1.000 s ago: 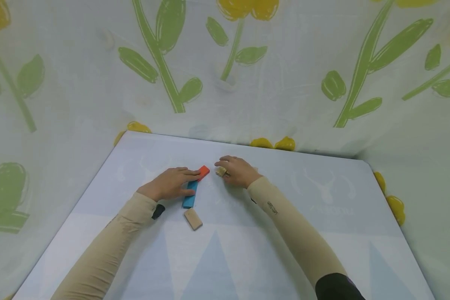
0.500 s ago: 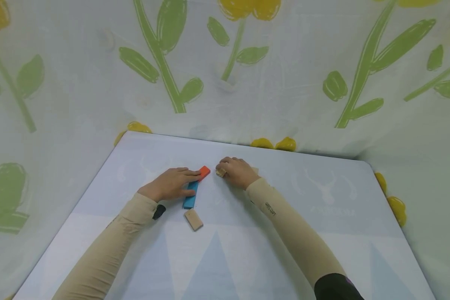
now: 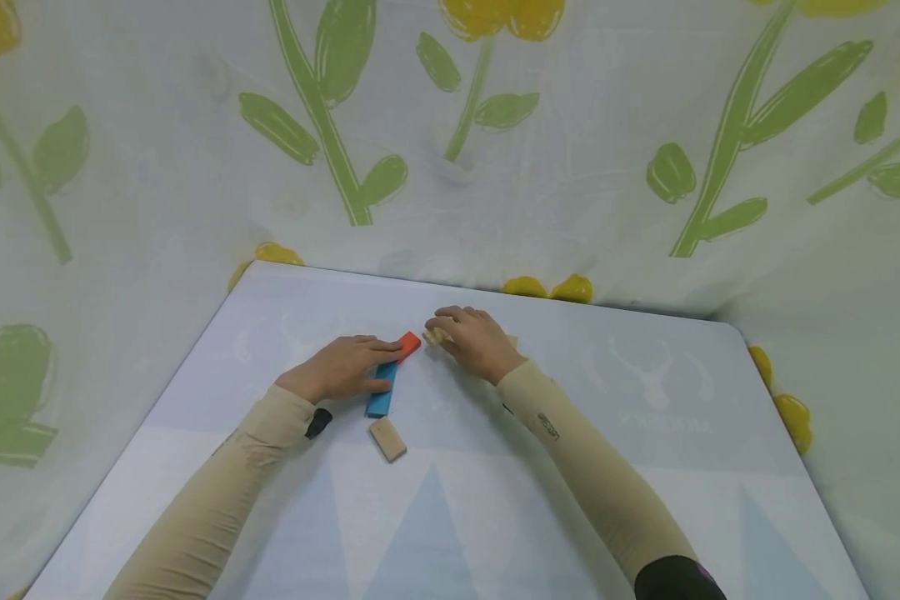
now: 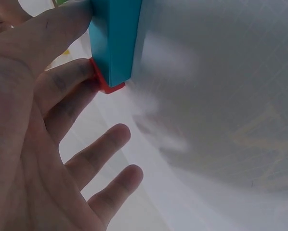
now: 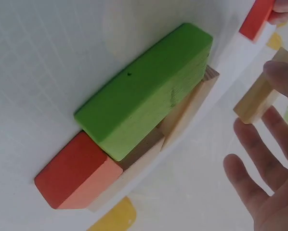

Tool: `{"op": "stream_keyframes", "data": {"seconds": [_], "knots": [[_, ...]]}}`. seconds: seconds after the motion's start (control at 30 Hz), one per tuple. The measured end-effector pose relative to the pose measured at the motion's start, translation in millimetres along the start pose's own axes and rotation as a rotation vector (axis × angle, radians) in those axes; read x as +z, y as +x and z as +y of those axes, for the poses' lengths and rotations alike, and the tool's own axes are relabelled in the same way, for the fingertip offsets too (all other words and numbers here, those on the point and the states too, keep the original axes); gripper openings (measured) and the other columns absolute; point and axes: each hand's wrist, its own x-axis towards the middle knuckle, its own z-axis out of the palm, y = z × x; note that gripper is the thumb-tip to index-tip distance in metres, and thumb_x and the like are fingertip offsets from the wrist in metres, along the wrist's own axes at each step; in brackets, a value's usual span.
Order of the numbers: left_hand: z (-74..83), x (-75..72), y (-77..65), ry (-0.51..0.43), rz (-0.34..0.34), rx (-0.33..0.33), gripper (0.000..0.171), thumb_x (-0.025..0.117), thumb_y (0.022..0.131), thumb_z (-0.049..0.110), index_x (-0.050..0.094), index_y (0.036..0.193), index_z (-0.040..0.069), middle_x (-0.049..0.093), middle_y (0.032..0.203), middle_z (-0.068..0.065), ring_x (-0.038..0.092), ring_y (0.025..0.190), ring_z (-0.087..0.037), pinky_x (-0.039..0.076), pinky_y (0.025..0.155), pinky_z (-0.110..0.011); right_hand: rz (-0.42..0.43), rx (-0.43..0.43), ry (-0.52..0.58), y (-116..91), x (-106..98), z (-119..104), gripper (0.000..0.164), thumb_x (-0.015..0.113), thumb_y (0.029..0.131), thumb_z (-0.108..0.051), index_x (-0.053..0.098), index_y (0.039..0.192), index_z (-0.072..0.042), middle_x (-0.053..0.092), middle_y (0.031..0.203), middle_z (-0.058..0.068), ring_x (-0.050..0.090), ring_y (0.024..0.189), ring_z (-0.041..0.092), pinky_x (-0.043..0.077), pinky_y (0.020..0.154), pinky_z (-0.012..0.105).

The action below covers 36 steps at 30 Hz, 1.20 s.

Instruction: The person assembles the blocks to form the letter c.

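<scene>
In the head view my left hand (image 3: pixel 337 367) reaches over a blue block (image 3: pixel 378 403) and an orange-red block (image 3: pixel 409 342). The left wrist view shows its thumb against the blue block (image 4: pixel 115 43) and two fingertips at the red one (image 4: pixel 108 85); the other fingers extend free. My right hand (image 3: pixel 480 340) pinches a small plain wooden block (image 5: pixel 262 91) between thumb and fingers, just right of the orange-red block. Below this hand, in the right wrist view, lie a green block (image 5: pixel 146 91) and a red block (image 5: pixel 76 171).
A plain wooden block (image 3: pixel 387 439) lies on the white table (image 3: pixel 570 500), near the blue one. More wooden blocks (image 5: pixel 187 110) lie alongside the green block, mostly hidden from the head view by the right hand. A flower-print curtain (image 3: pixel 570 167) hangs behind the table.
My right hand shifts slightly left and away from me with the wooden block, closer to the orange-red block. My left hand stays over the blue and orange-red blocks.
</scene>
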Motion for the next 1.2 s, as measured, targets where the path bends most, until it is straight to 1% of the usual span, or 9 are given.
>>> {"op": "stream_keyframes", "data": {"seconds": [0.1,0.27,0.4,0.53,0.63,0.8,0.9,1.2], "knots": [[0.2,-0.4,-0.6,-0.008,0.005,0.003,0.061,0.07,0.097,0.038,0.053,0.149,0.011,0.049,0.154,-0.007,0.047,0.139,-0.037,0.038,0.114,-0.053,0.042,-0.016,0.006,-3.8,-2.5,-2.5,0.038,0.072,0.097,-0.019,0.064,0.133,-0.022,0.061,0.139,0.003,0.058,0.124,0.024,0.044,0.11,0.044],[-0.5,0.2,0.0,-0.022,-0.001,-0.008,0.061,0.07,0.097,0.038,0.053,0.149,0.011,0.049,0.154,-0.007,0.046,0.139,-0.036,0.038,0.114,-0.054,0.118,-0.042,0.015,-12.8,-5.5,-5.8,0.043,0.076,0.094,-0.018,0.065,0.135,-0.022,0.065,0.132,0.001,0.06,0.118,0.021,0.05,0.104,0.038],[-2.2,1.6,0.7,-0.015,-0.006,-0.018,0.062,0.07,0.097,0.039,0.052,0.149,0.011,0.048,0.154,-0.007,0.045,0.14,-0.036,0.037,0.114,-0.053,0.167,-0.06,0.027,-22.7,-9.0,-8.3,0.044,0.074,0.095,-0.022,0.063,0.138,-0.02,0.066,0.13,0.001,0.06,0.116,0.02,0.05,0.102,0.037],[-2.6,2.0,1.2,-0.023,-0.007,-0.021,0.062,0.069,0.097,0.038,0.052,0.15,0.011,0.048,0.154,-0.007,0.045,0.14,-0.035,0.037,0.115,-0.053,0.21,-0.073,0.032,-34.1,-12.7,-9.7,0.041,0.073,0.096,-0.024,0.064,0.136,-0.018,0.067,0.127,0.001,0.061,0.114,0.02,0.051,0.101,0.037],[-0.9,1.1,1.5,-0.037,-0.012,-0.021,0.062,0.07,0.097,0.037,0.052,0.15,0.011,0.048,0.155,-0.007,0.044,0.141,-0.035,0.036,0.115,-0.054,0.243,-0.08,0.057,-43.3,-13.4,-9.7,0.041,0.075,0.094,-0.023,0.066,0.134,-0.017,0.068,0.124,0.001,0.061,0.113,0.02,0.052,0.099,0.038],[1.9,-0.4,0.3,-0.046,-0.013,-0.025,0.061,0.07,0.097,0.036,0.052,0.149,0.01,0.048,0.154,-0.008,0.044,0.141,-0.036,0.036,0.115,-0.054,0.263,-0.095,0.064,-59.0,-10.2,-10.9,0.039,0.078,0.092,-0.026,0.069,0.13,-0.018,0.069,0.121,0.001,0.063,0.11,0.02,0.055,0.093,0.04],[2.4,-0.9,-0.6,-0.055,-0.01,-0.028,0.061,0.071,0.096,0.035,0.053,0.149,0.01,0.049,0.154,-0.008,0.044,0.141,-0.036,0.036,0.115,-0.054,0.263,-0.098,0.06,-67.9,-8.8,-13.0,0.038,0.078,0.092,-0.029,0.07,0.128,-0.018,0.069,0.119,0.001,0.064,0.106,0.019,0.056,0.09,0.038],[4.3,-2.5,-1.1,-0.072,-0.011,-0.03,0.061,0.071,0.096,0.034,0.052,0.149,0.009,0.047,0.155,-0.008,0.043,0.142,-0.036,0.035,0.116,-0.054,0.295,-0.105,0.122,-91.4,-7.0,-23.3,0.037,0.08,0.089,-0.032,0.072,0.122,-0.018,0.069,0.111,0.0,0.065,0.098,0.014,0.057,0.081,0.031]]}}
